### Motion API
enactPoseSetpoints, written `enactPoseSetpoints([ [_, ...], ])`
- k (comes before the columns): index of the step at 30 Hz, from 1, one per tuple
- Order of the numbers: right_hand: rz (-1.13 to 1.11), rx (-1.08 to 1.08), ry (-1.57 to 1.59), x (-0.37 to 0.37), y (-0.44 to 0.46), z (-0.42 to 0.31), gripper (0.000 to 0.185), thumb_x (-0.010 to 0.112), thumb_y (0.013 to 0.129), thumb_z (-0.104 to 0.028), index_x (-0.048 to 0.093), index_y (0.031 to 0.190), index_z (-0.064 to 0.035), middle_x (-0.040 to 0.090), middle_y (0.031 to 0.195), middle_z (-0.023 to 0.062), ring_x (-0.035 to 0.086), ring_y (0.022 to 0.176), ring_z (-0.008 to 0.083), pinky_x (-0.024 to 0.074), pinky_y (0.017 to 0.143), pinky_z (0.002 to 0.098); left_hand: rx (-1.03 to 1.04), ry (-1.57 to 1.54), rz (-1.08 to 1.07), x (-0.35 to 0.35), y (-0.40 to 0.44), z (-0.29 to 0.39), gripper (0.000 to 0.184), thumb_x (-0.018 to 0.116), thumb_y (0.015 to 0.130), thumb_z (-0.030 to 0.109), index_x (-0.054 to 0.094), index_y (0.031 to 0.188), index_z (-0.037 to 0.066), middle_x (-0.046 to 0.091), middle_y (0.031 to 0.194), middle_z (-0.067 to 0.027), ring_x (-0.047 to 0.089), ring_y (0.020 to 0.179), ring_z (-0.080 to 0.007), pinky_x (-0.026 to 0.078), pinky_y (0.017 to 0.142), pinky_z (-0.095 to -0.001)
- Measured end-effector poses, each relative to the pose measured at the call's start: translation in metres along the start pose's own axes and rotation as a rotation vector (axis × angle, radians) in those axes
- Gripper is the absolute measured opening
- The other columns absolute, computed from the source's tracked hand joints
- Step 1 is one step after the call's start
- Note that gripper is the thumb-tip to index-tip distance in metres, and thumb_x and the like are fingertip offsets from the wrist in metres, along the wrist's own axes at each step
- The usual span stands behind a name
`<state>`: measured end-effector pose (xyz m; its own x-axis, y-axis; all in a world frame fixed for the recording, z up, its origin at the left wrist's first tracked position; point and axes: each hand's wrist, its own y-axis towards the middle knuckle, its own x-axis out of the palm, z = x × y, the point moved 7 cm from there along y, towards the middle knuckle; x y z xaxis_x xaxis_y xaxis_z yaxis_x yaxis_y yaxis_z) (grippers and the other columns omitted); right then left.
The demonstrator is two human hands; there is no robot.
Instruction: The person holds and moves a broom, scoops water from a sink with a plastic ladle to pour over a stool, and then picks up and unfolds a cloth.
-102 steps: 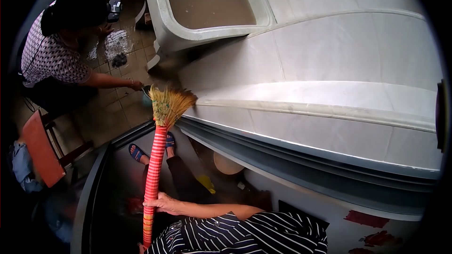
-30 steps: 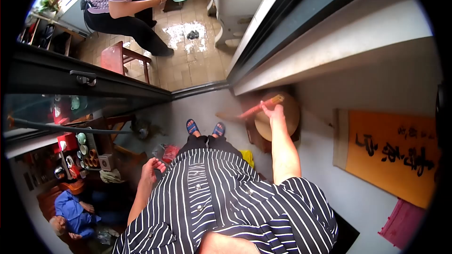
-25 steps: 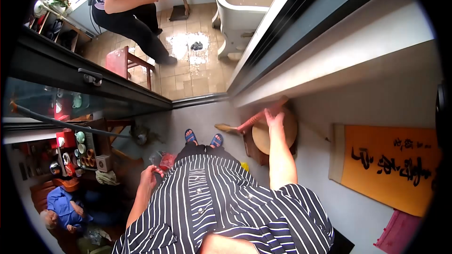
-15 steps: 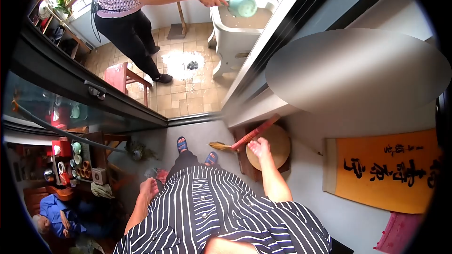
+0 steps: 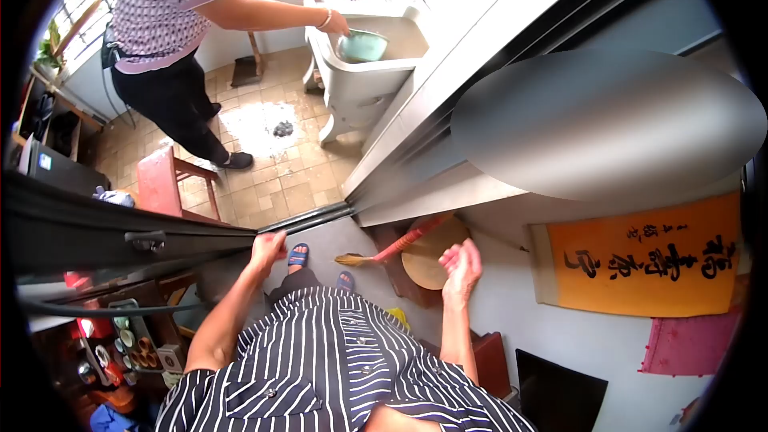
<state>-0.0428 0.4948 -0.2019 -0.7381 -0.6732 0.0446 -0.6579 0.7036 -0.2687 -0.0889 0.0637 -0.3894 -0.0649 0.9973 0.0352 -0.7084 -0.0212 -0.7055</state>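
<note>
My left hand (image 5: 270, 250) is held forward in the air, its fingers curled in with nothing seen in them, near the edge of the sliding door (image 5: 176, 244). My right hand (image 5: 462, 267) hangs with loosely bent fingers slightly apart, holding nothing. Beyond it, from this viewpoint, are a round tan board (image 5: 438, 260) and a red-handled brush (image 5: 396, 248) with straw-coloured bristles. Neither hand visibly touches these. My feet in blue sandals (image 5: 298, 256) stand just before the door track (image 5: 308, 220).
Past the doorway another person (image 5: 172, 16) dips a pale green basin (image 5: 364, 46) in a washing sink (image 5: 376, 104). A red stool (image 5: 160, 180), a dustpan (image 5: 246, 72) and a wet dark clump (image 5: 283, 129) are on the tiled floor. An orange scroll (image 5: 640, 256) hangs on the right.
My left hand has come up and forward from beside my body. I am closer to the doorway. The other person has lowered the green basin into the sink.
</note>
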Motion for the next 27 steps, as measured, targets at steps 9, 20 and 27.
enactPoseSetpoints([
  [9, -0.195, -0.568, -0.388, 0.113, -0.055, -0.130, 0.023, 0.049, 0.086, -0.002, 0.053, 0.108, 0.0004, 0.056, 0.087, 0.0071, 0.056, 0.069, 0.0127, 0.0484, 0.060, 0.0261, 1.052, 0.132, -0.386, 0.213, 0.011, 0.322, 0.030, 0.056, 0.084, 0.015, 0.055, 0.111, 0.002, 0.057, 0.107, -0.0101, 0.054, 0.097, -0.0126, 0.042, 0.084, -0.0242],
  [20, 0.266, -0.170, -0.632, -0.099, -0.185, 0.075, 0.021, 0.055, 0.074, -0.005, 0.056, 0.095, -0.0020, 0.058, 0.082, 0.0168, 0.057, 0.074, 0.0325, 0.0472, 0.067, 0.0378, 0.417, 0.924, -0.811, 0.207, 0.001, 0.011, 0.024, 0.056, 0.081, 0.018, 0.062, 0.081, -0.005, 0.061, 0.066, -0.0079, 0.055, 0.061, -0.0135, 0.044, 0.057, -0.0271],
  [27, 0.172, -0.136, -0.809, -0.110, -0.192, 0.154, 0.025, 0.052, 0.078, -0.013, 0.058, 0.100, -0.0036, 0.060, 0.079, 0.0209, 0.060, 0.072, 0.0336, 0.0478, 0.062, 0.0376, 0.182, 1.502, -0.496, 0.032, 0.060, -0.053, 0.029, 0.062, 0.071, 0.027, 0.067, 0.086, 0.003, 0.064, 0.077, -0.0183, 0.063, 0.077, -0.0264, 0.048, 0.072, -0.0355],
])
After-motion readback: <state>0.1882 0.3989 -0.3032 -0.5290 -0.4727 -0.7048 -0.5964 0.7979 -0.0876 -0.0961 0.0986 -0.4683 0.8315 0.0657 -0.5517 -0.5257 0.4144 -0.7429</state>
